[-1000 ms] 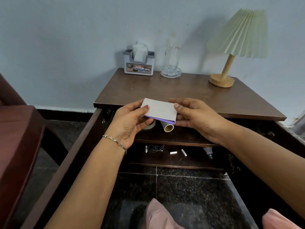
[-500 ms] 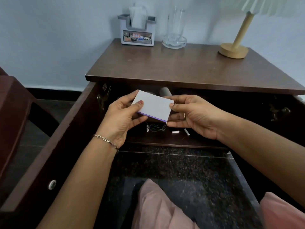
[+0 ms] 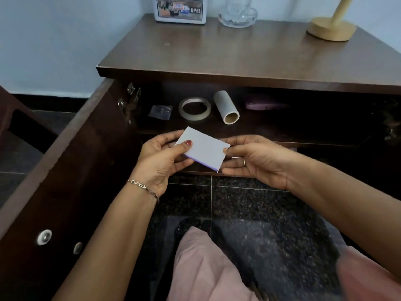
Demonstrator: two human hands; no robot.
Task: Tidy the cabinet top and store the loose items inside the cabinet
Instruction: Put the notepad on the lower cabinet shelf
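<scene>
Notepad (image 3: 202, 147) pinched at both ends, left hand (image 3: 161, 158) and right hand (image 3: 255, 158) closed on it; I judge loose grip risks drop short of shelf (image 3: 282, 129); could knock tape roll (image 3: 194, 108).

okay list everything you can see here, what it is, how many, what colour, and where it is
Pad: 1, white with purple edge, held in front of the shelf
Tape ring: 1, pale, upper shelf
Tube: 1, grey cardboard, upper shelf, right of tape
Clear packet: 1, upper shelf, left of tape
Purple item: 1, upper shelf, right, too dark to identify
Tissue holder: 1, white, cabinet top, back
Glass dish: 1, clear, cabinet top, back
Lamp base: 1, wooden, cabinet top, back right
Cabinet: 1, dark brown, door open
Left hand: holds pad, bracelet on wrist
Right hand: holds pad, ring
</scene>
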